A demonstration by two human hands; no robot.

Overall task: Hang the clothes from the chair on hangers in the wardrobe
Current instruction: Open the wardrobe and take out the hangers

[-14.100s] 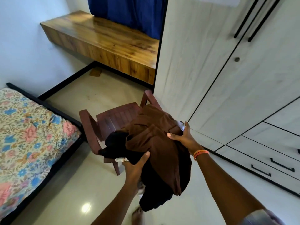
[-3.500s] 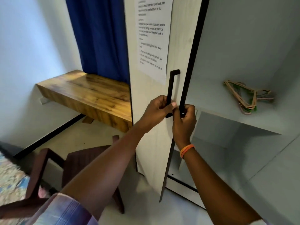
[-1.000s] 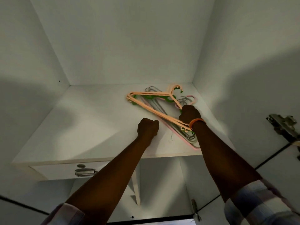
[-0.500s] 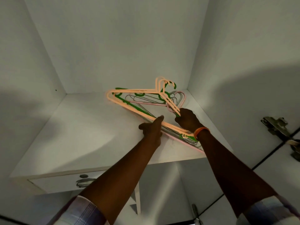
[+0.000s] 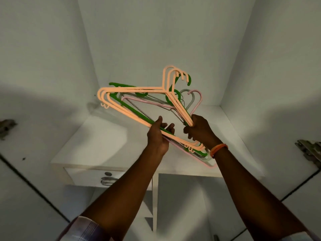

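Observation:
A bundle of several plastic and wire hangers (image 5: 132,90), peach, green, pink and grey, is held up in the air inside the open wardrobe, above its white shelf (image 5: 107,136). My left hand (image 5: 159,136) grips the long bottom bars of the bundle from below. My right hand (image 5: 199,131), with an orange band on the wrist, grips the sloping arms of the hangers on the right. The hooks point up and to the right. The chair and the clothes are out of view.
The wardrobe's white back and side walls enclose the shelf. A drawer front with a lock and metal handle (image 5: 107,180) sits under the shelf's left half. A vertical divider (image 5: 155,197) runs below. Metal door hinges show at the left edge and at the right (image 5: 309,150).
The hangers lay flat on the shelf one second ago. Both hands have taken hold of the bundle and lifted it off the shelf, tilting it up towards me.

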